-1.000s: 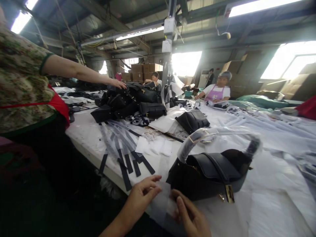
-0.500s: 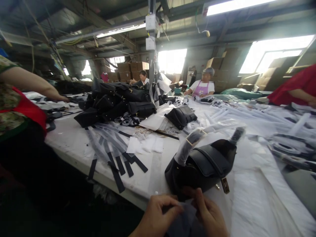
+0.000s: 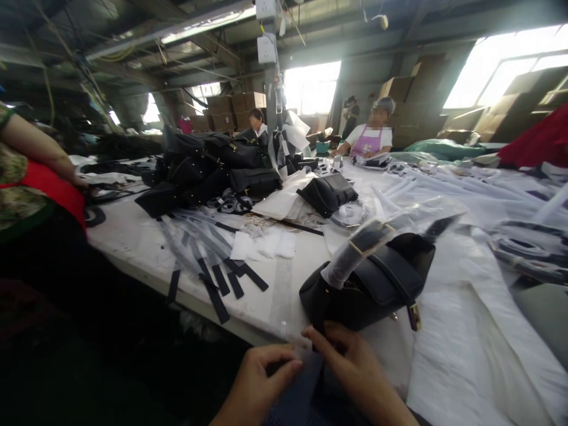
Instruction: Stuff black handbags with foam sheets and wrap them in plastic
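Note:
At the table's near edge, my left hand [image 3: 268, 374] pinches a thin, translucent plastic piece [image 3: 302, 381] between thumb and fingers. Just right of it, my right hand [image 3: 350, 358] is closed, its fingertips close to the top of that plastic. What those fingers grip is hidden, with something dark below them. Right behind my hands, a black handbag [image 3: 377, 287] lies on the table. Clear plastic wraps its handle [image 3: 350, 254], which has a gold-coloured buckle. A gold-coloured clasp [image 3: 415, 318] hangs at the bag's front.
Black straps in plastic sleeves [image 3: 213, 275] and white sheets [image 3: 261, 244] lie left of the bag. More black handbags [image 3: 199, 168] are piled behind. White wrapping [image 3: 461, 343] covers the right side. Co-workers stand at the left, far side and right.
My right hand has shifted left and slightly up, nearer my left fingertips. The view has tilted down a little. The co-worker's arm at left has drawn back.

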Motion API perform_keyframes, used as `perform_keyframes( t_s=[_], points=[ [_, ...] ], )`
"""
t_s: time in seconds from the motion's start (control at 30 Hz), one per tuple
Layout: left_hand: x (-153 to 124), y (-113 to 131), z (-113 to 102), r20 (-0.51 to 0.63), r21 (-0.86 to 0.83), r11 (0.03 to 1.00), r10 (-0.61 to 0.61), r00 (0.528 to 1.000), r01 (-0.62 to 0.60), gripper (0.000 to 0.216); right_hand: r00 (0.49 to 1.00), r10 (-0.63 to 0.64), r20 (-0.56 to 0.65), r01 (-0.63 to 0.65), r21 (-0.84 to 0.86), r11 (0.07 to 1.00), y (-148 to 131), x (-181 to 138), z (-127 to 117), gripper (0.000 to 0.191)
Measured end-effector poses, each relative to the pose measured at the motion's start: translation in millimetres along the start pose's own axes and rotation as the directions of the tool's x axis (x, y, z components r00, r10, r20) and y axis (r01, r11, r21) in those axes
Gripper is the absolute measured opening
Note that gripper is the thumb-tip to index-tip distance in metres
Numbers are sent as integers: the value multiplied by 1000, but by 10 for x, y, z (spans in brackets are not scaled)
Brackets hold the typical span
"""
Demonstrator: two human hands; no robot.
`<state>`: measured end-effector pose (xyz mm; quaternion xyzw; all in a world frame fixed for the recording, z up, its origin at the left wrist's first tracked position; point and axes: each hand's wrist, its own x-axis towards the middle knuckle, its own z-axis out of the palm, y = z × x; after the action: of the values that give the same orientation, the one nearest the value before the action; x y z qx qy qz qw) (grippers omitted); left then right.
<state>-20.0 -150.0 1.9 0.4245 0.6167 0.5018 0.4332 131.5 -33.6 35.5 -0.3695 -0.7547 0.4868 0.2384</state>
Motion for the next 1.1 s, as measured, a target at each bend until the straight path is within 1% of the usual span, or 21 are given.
perform_keyframes(
  t_s=[0.07,0.13,0.27,0.33,0.5,0.67,0.8,1.1],
  points=[
    [-76,-60,-67,-27,-72,993,-96,995,94,33,1000,-31,4,31,1,1000,35,14,2,38],
    [-146,-97,-112,-57,-138,979,-160,985,151,36,998,-48,30,47,27,999,65,21,13,38],
    [-253,-119,-157,-98,-178,958,-243,965,223,35,998,-6,56,-1,133,991,87,12,77,35],
    [-297,-128,-173,-106,-164,961,-241,965,223,33,999,7,36,-13,184,983,77,-2,118,34],
    [-381,-173,-211,-119,-137,971,-212,970,195,32,998,-4,-62,19,249,968,5,-35,199,34],
    [-380,-188,-213,-115,-129,968,-230,967,215,34,991,-19,-133,57,289,956,-34,-46,276,29],
    [-350,-163,-184,-106,-133,966,-235,966,221,34,990,-30,-140,70,292,954,-33,-58,314,26],
    [-328,-84,-142,-54,-236,938,-275,960,256,32,993,-62,-96,86,266,960,10,-61,306,24]
  ],
)
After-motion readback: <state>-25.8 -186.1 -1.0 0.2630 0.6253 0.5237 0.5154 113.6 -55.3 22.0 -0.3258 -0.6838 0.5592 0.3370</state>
